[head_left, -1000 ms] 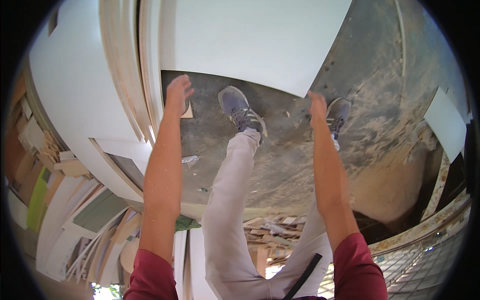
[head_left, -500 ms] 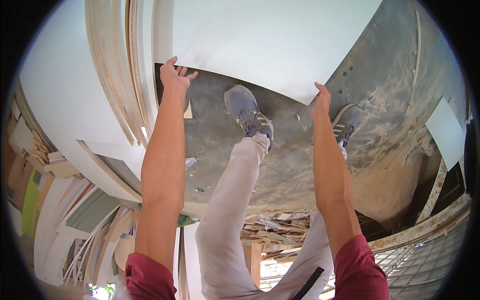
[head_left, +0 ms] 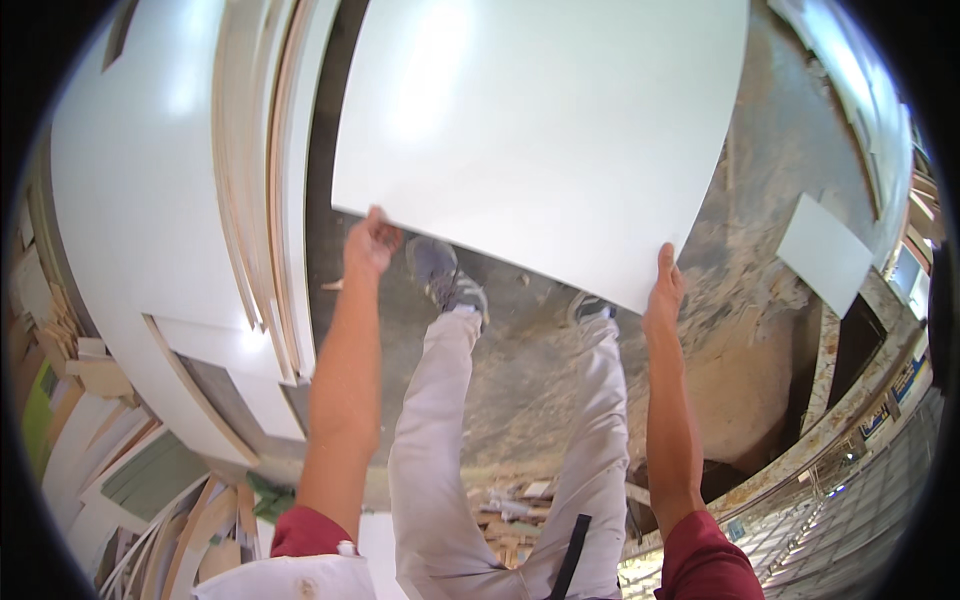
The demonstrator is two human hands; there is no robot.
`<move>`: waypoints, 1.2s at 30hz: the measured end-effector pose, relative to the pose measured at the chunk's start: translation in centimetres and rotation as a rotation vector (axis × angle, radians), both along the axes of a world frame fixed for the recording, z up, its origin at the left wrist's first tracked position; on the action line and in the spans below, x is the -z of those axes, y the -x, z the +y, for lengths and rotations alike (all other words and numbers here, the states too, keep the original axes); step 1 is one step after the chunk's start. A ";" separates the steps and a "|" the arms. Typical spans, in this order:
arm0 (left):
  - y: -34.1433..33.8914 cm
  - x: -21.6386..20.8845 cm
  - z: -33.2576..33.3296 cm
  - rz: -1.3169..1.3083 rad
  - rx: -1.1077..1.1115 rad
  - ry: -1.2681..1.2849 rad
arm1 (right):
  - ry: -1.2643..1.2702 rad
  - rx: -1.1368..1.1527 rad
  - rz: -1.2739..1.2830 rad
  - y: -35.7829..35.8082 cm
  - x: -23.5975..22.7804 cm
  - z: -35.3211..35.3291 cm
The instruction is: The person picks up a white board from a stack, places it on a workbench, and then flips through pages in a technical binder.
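Panel (head_left: 540,130), white and glossy, is what I have between my two grips, its near edge raised over the floor (head_left: 530,400) and its far end beyond what I can see. My left grip (head_left: 371,246) is closed on that near edge, a short way in from the panel's left corner, fingers curled; blur hides how firmly they press. My right grip (head_left: 664,296) is closed at the panel's near right corner, thumb lying along the right edge, the other fingers mostly hidden from me.

Left of the panel stand upright boards (head_left: 245,180), with a narrow strip of dark floor between. Just under the panel's near edge are the left shoe (head_left: 437,272) and the right shoe (head_left: 594,304), the latter partly covered by it. Right of the panel and apart from it is a small white board (head_left: 826,255), near a rusty frame (head_left: 825,362). Well to the near side of the panel, wood scraps (head_left: 510,515) show between the trouser legs (head_left: 440,430).

Both my forearms reach toward the panel from its near side, spread nearly as wide as that edge. The edge slants, so my right grip sits closer to me than my left.
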State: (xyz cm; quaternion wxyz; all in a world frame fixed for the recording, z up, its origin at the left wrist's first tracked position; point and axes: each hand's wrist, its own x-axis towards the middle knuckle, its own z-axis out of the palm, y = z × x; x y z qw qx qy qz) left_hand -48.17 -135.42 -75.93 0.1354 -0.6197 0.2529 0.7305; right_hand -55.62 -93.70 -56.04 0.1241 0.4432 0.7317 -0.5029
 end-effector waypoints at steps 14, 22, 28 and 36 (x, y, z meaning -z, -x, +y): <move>20.9 -41.9 7.5 0.432 0.109 0.186 | -0.071 -0.062 -0.092 16.5 -18.6 17.4; 37.1 -57.0 10.8 0.373 0.112 0.146 | 0.743 0.657 0.842 27.1 -31.4 12.7; 47.8 -60.3 10.9 0.353 0.103 0.156 | 0.727 0.330 0.651 36.8 -39.8 -4.3; 59.8 -63.2 10.0 0.461 0.256 0.096 | 0.225 0.239 0.490 51.6 -43.5 -18.8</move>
